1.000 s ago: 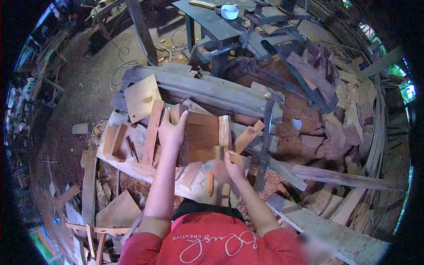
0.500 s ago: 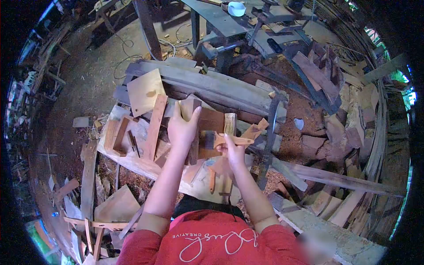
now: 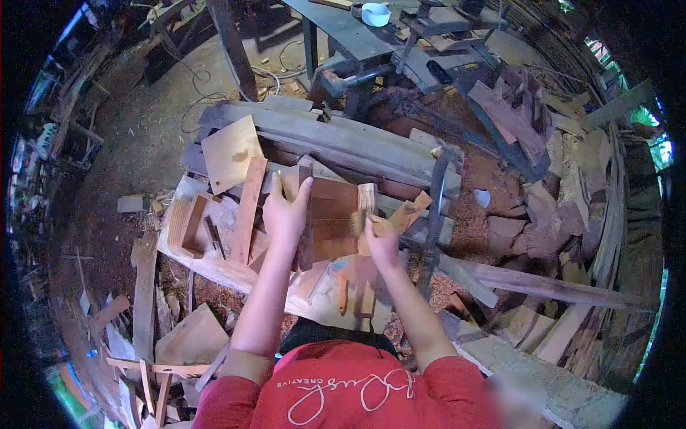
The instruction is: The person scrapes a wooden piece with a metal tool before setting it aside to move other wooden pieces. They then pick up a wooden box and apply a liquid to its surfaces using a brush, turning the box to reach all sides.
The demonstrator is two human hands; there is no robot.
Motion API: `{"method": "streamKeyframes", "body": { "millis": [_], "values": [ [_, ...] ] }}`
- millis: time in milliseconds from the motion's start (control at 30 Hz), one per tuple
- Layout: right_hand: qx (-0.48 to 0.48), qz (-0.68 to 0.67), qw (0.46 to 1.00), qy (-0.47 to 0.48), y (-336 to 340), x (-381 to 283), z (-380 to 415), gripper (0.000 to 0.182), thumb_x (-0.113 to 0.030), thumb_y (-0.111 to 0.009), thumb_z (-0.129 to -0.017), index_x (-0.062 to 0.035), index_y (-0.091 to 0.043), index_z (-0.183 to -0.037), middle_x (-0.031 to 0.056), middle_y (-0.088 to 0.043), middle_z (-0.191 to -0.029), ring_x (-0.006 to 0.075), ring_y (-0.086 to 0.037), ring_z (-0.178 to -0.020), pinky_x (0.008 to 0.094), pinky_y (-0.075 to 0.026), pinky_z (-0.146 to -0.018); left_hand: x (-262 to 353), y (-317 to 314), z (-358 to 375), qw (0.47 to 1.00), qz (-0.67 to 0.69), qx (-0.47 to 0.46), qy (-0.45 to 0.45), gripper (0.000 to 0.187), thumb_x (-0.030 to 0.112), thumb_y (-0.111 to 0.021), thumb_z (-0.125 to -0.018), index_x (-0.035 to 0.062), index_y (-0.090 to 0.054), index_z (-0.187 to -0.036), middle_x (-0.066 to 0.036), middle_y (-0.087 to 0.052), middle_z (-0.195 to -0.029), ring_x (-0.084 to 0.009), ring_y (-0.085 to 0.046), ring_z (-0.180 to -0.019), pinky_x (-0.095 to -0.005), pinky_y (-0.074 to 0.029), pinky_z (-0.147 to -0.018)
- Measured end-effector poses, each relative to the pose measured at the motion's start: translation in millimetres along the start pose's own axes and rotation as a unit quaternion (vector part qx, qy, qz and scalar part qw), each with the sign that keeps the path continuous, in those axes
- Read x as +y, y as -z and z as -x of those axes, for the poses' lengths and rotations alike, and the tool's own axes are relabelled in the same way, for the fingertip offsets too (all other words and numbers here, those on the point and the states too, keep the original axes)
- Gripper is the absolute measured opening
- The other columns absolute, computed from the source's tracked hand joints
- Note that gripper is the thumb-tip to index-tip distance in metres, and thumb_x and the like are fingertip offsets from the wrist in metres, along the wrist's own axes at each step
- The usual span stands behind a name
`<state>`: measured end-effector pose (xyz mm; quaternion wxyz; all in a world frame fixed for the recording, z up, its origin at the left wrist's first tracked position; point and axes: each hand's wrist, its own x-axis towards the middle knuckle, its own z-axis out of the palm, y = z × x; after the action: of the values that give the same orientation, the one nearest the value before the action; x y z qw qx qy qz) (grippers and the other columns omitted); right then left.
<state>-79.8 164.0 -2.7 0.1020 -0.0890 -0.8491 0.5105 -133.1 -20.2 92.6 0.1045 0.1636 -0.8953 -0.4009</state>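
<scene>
My left hand (image 3: 284, 214) is closed around the left end board of a brown wooden workpiece (image 3: 334, 196), with the thumb and fingers on either side. The workpiece has several flat faces and looks box-like, but its full shape is partly hidden. My right hand (image 3: 382, 239) grips a paintbrush (image 3: 359, 222) by its wooden handle. Its bristles point left, against or just over the workpiece's right part, close to a pale upright wood strip (image 3: 367, 196); contact is hard to make out. Below the workpiece lies an orange-handled tool (image 3: 342, 294).
A thick plank bench (image 3: 214, 261) carries a small wooden frame (image 3: 191, 225), a reddish strip (image 3: 249, 211) and a thin square board (image 3: 232, 154). Beyond are heavy beams (image 3: 343, 139) and a dark table (image 3: 343, 28) with a white container (image 3: 375, 14). Wood scraps (image 3: 564, 207) are piled right.
The brush has turned in my right hand, from lying flat over the workpiece's middle to bristles near its right side. My left hand and the end board have shifted slightly left in view.
</scene>
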Motion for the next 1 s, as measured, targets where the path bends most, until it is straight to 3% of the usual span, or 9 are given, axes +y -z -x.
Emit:
{"method": "streamKeyframes", "body": {
  "millis": [67,267,333,400,600,733,867,933,1000],
  "values": [
    [0.062,0.097,0.980,0.165,-9.6,-8.1,1.2,0.019,-0.014,-0.051,-0.075,-0.0026,-0.054,-0.089,0.0117,-0.057,-0.080,0.0259,-0.054,-0.075,0.0320,-0.043,-0.068,8.2,2.8,3.7,0.998,-0.057,0.025,-0.015,0.073,0.049,-0.054,-0.065,-0.0036,-0.037,-0.113,-0.026,-0.051,-0.092,-0.0344,-0.051,-0.087,-0.0366,-0.040,-0.075],
    [0.065,0.181,0.962,0.196,-32.4,-32.8,-2.0,0.019,-0.014,-0.052,-0.074,0.0001,-0.056,-0.087,0.0122,-0.057,-0.075,0.0235,-0.055,-0.068,0.0315,-0.043,-0.064,29.3,10.6,13.9,0.998,-0.060,0.015,-0.024,0.072,0.047,-0.055,-0.066,-0.0040,-0.036,-0.114,-0.026,-0.052,-0.088,-0.0349,-0.051,-0.083,-0.0370,-0.040,-0.073],
    [-0.017,-0.076,0.995,-0.056,-17.2,-43.6,-15.8,0.021,-0.017,-0.052,-0.076,0.0008,-0.056,-0.086,0.0078,-0.057,-0.065,0.0169,-0.053,-0.053,0.0280,-0.045,-0.053,28.9,10.9,15.1,0.998,-0.058,0.013,-0.023,0.072,0.046,-0.055,-0.066,-0.0040,-0.036,-0.114,-0.026,-0.052,-0.088,-0.0347,-0.051,-0.083,-0.0369,-0.040,-0.073],
    [-0.021,-0.409,0.884,-0.225,-4.2,-67.9,-24.7,0.025,-0.023,-0.050,-0.079,0.0004,-0.056,-0.086,0.0033,-0.054,-0.061,0.0091,-0.049,-0.049,0.0207,-0.043,-0.047,30.7,9.9,16.9,0.998,-0.054,0.009,-0.020,0.071,0.045,-0.055,-0.066,-0.0040,-0.036,-0.114,-0.026,-0.052,-0.088,-0.0344,-0.051,-0.083,-0.0367,-0.040,-0.073],
    [-0.042,-0.544,0.794,-0.266,-7.6,-52.9,-30.7,0.029,-0.026,-0.051,-0.078,-0.0010,-0.055,-0.092,0.0048,-0.055,-0.068,0.0092,-0.051,-0.057,0.0206,-0.044,-0.053,41.8,9.3,19.4,0.998,-0.038,0.002,-0.042,0.071,0.045,-0.056,-0.066,-0.0041,-0.035,-0.114,-0.025,-0.052,-0.088,-0.0345,-0.051,-0.083,-0.0359,-0.040,-0.072],
    [0.018,-0.416,0.860,-0.295,-12.8,-3.8,-21.9,0.020,-0.020,-0.051,-0.078,-0.0013,-0.057,-0.080,0.0049,-0.054,-0.067,0.0107,-0.051,-0.051,0.0212,-0.043,-0.044,29.7,7.8,13.9,0.998,-0.057,0.015,-0.038,0.070,0.044,-0.056,-0.067,-0.0038,-0.035,-0.114,-0.025,-0.052,-0.088,-0.0344,-0.051,-0.083,-0.0358,-0.040,-0.073],
    [-0.012,-0.123,0.976,-0.179,-7.7,14.7,-21.7,0.016,-0.015,-0.051,-0.077,0.0001,-0.056,-0.080,0.0079,-0.057,-0.072,0.0166,-0.055,-0.057,0.0265,-0.045,-0.053,18.6,4.4,12.1,0.996,-0.061,0.035,-0.056,0.069,0.043,-0.056,-0.067,-0.0031,-0.036,-0.115,-0.024,-0.053,-0.086,-0.0338,-0.051,-0.082,-0.0360,-0.040,-0.072],
    [0.153,0.030,0.980,0.125,-12.6,-8.7,-19.2,0.016,-0.013,-0.050,-0.075,0.0007,-0.056,-0.082,0.0118,-0.058,-0.078,0.0242,-0.055,-0.071,0.0310,-0.044,-0.065,24.0,5.2,15.2,0.996,-0.064,0.026,-0.054,0.069,0.043,-0.056,-0.067,-0.0034,-0.036,-0.115,-0.024,-0.053,-0.085,-0.0337,-0.052,-0.081,-0.0360,-0.040,-0.071],
    [0.110,0.056,0.983,0.137,-13.3,-22.3,-19.5,0.019,-0.014,-0.050,-0.076,0.0000,-0.056,-0.085,0.0145,-0.057,-0.083,0.0285,-0.052,-0.083,0.0333,-0.041,-0.073,30.0,5.4,17.0,0.996,-0.066,0.021,-0.053,0.070,0.043,-0.056,-0.067,-0.0038,-0.035,-0.114,-0.024,-0.053,-0.084,-0.0335,-0.052,-0.080,-0.0361,-0.040,-0.071]
  ]
}}
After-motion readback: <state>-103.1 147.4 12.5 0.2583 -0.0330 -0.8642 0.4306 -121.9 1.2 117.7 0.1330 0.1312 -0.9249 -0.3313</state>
